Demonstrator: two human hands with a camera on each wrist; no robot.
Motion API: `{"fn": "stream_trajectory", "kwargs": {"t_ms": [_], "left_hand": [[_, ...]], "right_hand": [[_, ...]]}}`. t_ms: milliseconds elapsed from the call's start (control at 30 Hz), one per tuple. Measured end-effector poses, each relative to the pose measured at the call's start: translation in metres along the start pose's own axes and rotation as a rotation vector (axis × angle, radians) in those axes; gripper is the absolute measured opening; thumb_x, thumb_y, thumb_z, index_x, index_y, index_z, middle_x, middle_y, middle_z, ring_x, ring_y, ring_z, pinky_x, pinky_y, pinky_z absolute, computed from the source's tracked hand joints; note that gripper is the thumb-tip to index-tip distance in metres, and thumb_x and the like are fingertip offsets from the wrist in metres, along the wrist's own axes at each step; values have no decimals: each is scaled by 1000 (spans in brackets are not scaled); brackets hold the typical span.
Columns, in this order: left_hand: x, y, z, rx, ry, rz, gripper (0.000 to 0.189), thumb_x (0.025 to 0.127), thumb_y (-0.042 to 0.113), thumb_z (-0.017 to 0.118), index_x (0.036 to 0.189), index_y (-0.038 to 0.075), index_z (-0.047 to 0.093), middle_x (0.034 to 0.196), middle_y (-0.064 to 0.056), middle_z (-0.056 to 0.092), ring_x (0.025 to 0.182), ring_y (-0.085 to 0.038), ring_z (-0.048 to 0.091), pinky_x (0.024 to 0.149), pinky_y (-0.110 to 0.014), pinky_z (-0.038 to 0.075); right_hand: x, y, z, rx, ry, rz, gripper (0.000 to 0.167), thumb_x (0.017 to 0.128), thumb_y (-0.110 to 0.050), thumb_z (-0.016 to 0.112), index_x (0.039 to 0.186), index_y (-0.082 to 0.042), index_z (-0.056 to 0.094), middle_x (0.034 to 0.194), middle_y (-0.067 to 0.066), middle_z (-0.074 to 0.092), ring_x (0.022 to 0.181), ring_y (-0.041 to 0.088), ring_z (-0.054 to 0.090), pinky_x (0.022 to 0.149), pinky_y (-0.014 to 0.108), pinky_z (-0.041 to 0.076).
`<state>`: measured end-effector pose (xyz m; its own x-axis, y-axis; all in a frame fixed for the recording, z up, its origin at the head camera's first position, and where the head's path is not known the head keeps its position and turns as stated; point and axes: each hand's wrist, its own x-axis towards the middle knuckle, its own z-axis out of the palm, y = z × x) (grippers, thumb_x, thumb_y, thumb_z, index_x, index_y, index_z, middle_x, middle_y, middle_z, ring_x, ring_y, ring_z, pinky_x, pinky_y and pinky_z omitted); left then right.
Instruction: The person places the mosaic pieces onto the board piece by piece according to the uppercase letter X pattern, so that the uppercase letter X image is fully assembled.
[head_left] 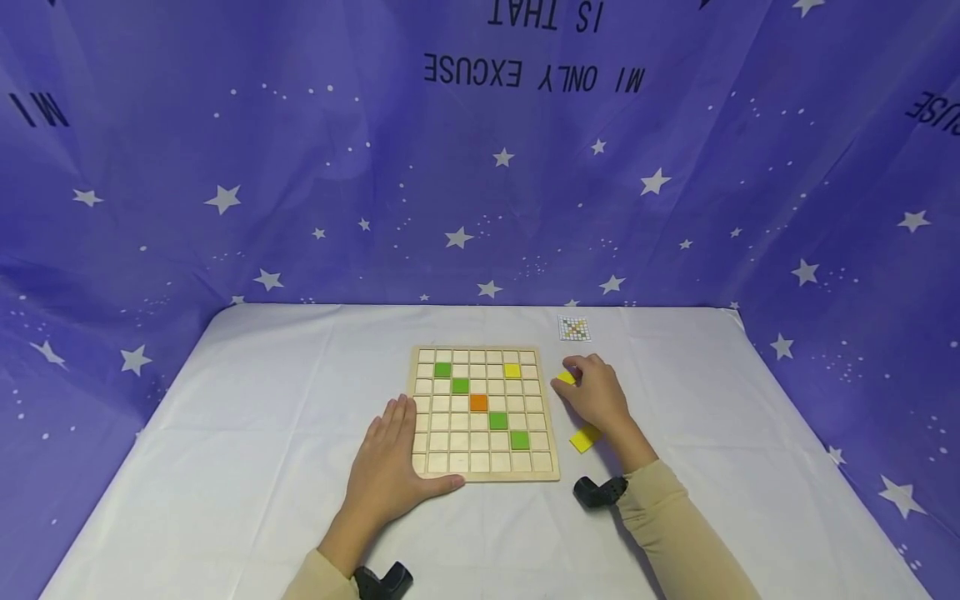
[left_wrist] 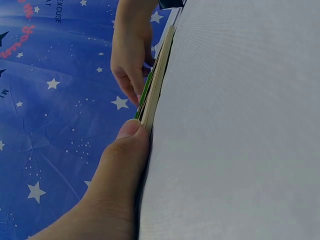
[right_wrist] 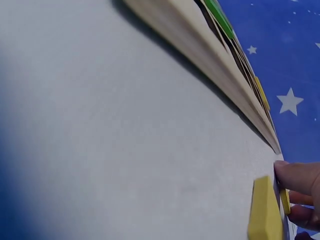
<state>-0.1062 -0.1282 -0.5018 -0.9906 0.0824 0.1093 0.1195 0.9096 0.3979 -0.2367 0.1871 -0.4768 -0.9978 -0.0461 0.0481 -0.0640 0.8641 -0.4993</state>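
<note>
A wooden grid board (head_left: 438,467) lies flat on the table, with several green tiles (head_left: 498,421) on a diagonal, an orange tile (head_left: 478,402) in its middle and one yellow tile (head_left: 512,371) at upper right. My left hand (head_left: 386,467) rests against the board's near left corner, its fingers straight along the left side and its thumb on the front edge. Right of the board, my right hand (head_left: 597,396) pinches a yellow square tile (head_left: 566,377) between thumb and fingers, low over the cloth. Another yellow tile (head_left: 584,439) lies by the right wrist, partly covered.
A small printed pattern card (head_left: 575,328) lies behind the right hand, near the table's far edge. White cloth (head_left: 247,467) covers the table. A purple curtain with stars (head_left: 457,237) hangs behind and at the sides.
</note>
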Motion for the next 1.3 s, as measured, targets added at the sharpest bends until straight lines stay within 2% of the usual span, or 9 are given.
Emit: {"fn": "stream_trajectory", "kwargs": {"t_ms": [167,333,633,833,967,1100,1300], "left_hand": [[0,0,0,-4,1,-2,143,59,94,59,157,-2,17,165,-17,20,154,-32,17,126,-48,19],[-1,0,1,-9,5,-2,143,59,94,59,157,-2,18,165,-16,20,155,-31,17,126,-48,19],[-1,0,0,-3,-2,1,143,59,95,57,157,-2,17,165,-16,19,155,-31,17,126,-48,19],[0,-1,1,-2,-5,-4,144,58,95,57,157,-2,17,165,-16,19,155,-31,16,126,-48,19],[0,0,0,-7,-11,-8,144,58,95,58,157,-1,16,165,-16,18,155,-31,15,126,-48,18],[0,0,0,-12,-12,-9,144,59,94,59,157,-1,16,165,-16,17,155,-31,16,126,-48,18],[0,0,0,-5,-8,-8,144,59,95,57,157,-2,16,165,-16,18,155,-31,16,126,-48,19]], "right_hand": [[-2,4,0,22,-11,8,44,89,-31,74,124,-5,66,104,10,63,93,24,56,83,39,49],[-5,5,-2,53,-14,20,35,89,-25,75,116,-5,69,107,12,63,95,25,58,85,41,50],[-8,3,-2,113,-12,-17,21,91,-19,72,111,-16,65,99,6,66,82,21,55,72,31,43],[-13,-15,3,176,5,-38,20,93,-20,70,113,-16,69,104,5,69,81,17,60,71,28,48],[-17,-32,6,245,-3,-67,22,92,-20,72,113,-16,70,104,4,70,78,15,62,65,27,51],[-20,-46,11,315,-10,-87,23,89,-18,74,112,-15,72,99,3,69,76,15,60,64,27,50],[-21,-61,26,350,-36,-140,18,89,-20,76,106,-19,73,91,-3,67,74,12,60,67,28,51]]}}
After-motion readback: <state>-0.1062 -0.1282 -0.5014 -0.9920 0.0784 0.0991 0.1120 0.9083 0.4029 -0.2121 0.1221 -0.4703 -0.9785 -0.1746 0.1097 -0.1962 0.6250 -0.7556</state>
